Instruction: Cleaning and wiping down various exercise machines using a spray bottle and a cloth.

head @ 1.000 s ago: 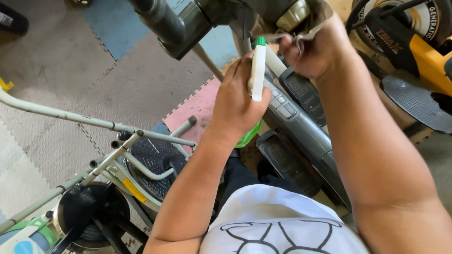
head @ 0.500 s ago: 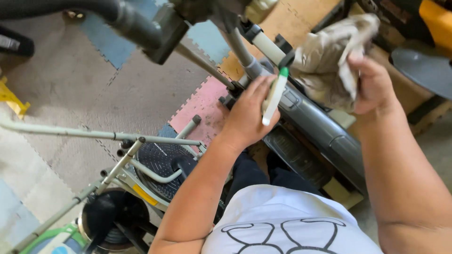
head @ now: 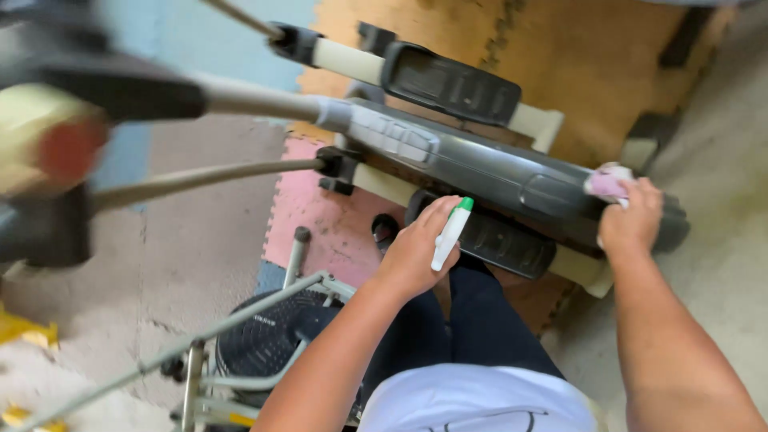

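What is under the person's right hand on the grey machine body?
A crumpled pink-and-white cloth is pressed under the right hand on the grey plastic housing; the surface beneath stays covered.

The exercise machine point(head: 480, 164) lies across the floor mats point(head: 320, 216), running from upper left to right, with one pedal point(head: 452, 80) behind its body and the other pedal point(head: 500, 240) in front. The left hand point(head: 416, 252), holding a bottle point(head: 450, 234), is over the near pedal, and the right hand point(head: 632, 220) presses a cloth point(head: 608, 182) on the body's right end. A fan point(head: 264, 340) lies on the floor to the lower left, under a metal frame point(head: 200, 344).
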